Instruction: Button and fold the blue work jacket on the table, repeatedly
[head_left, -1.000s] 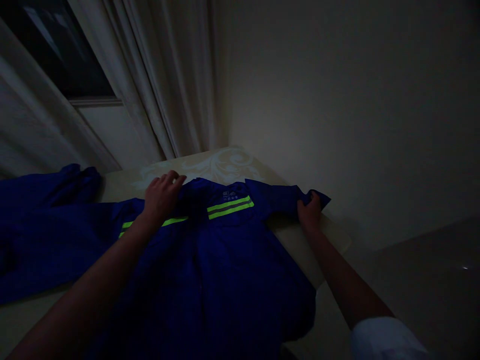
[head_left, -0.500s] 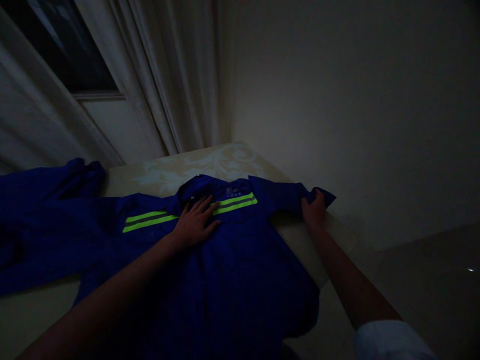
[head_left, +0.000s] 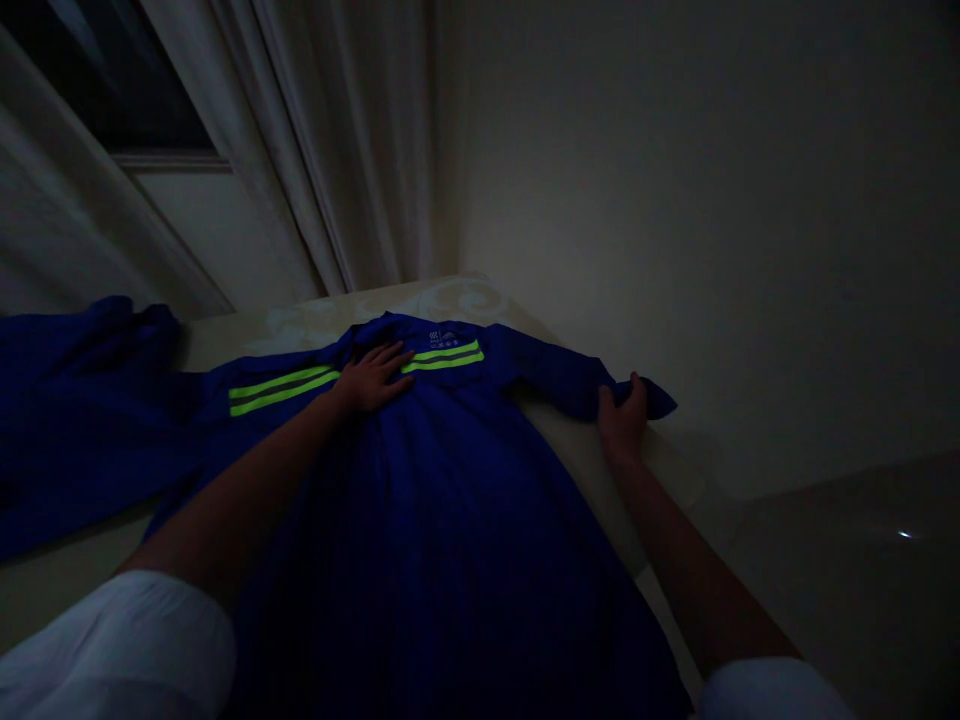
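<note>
A dark blue work jacket (head_left: 450,480) with yellow-green reflective stripes across the chest lies spread on a patterned table (head_left: 442,296). Flat on its upper front, near the collar, rests my left hand (head_left: 373,377), fingers spread. My right hand (head_left: 624,415) grips the end of the sleeve (head_left: 559,375) on the right side, thumb and fingers closed round the cloth. That sleeve is drawn out toward the table's right edge. White print shows above the right-hand stripe. The jacket's lower part runs out of view at the bottom.
More blue cloth (head_left: 67,400) lies bunched at the left on the table. Pale curtains (head_left: 352,150) and a dark window (head_left: 127,80) stand behind. A plain wall (head_left: 675,200) rises close beyond the table's right side, with floor (head_left: 862,580) at lower right.
The chest and collar have shifted away from me and slightly left under my left hand. The right sleeve now looks straighter, with my right hand still on its end.
</note>
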